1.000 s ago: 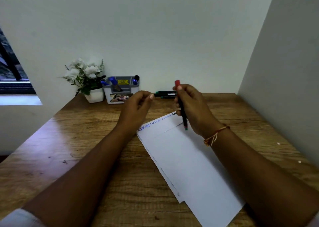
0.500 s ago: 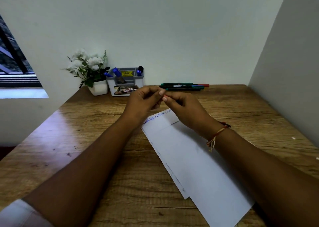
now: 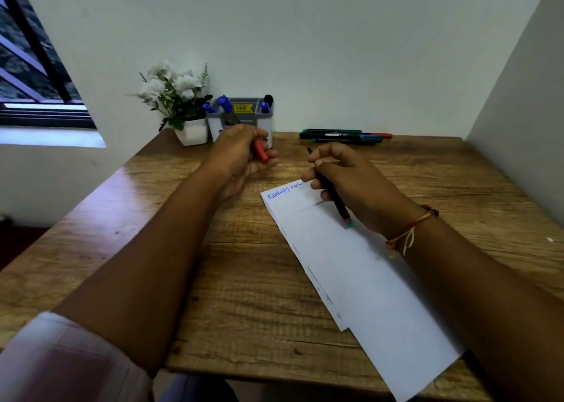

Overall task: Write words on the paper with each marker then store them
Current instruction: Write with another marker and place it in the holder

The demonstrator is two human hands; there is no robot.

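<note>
From my seat at the far end of the feed, I read this as the moment just before writing. The left hand [image 3: 241, 154], left of centre in the upper half of the frame, has its fingers curled round a red cap [image 3: 261, 155], held off to the side, I judge, so it stays clear of the page and ready for recapping. The right hand [image 3: 351, 178], at centre right, is clamped on the marker [image 3: 337, 201] with thumb and fingers wrapped about the barrel; the bare tip points up and away while the tail hangs over the paper [image 3: 360, 273], so the grip probably wants turning before the nib can meet the sheet. The marker is slim and black with a teal end plug — its ink colour I cannot tell. The paper runs diagonally from centre to lower right on the wooden table [image 3: 213, 279], with blue words [image 3: 279, 193] along its top edge, partly hidden by the knuckles. Behind, at upper centre, the grey holder [image 3: 265, 120] keeps blue-capped pens beside a flower pot [image 3: 190, 133], and the loose markers [image 3: 345, 135] wait against the wall.
</note>
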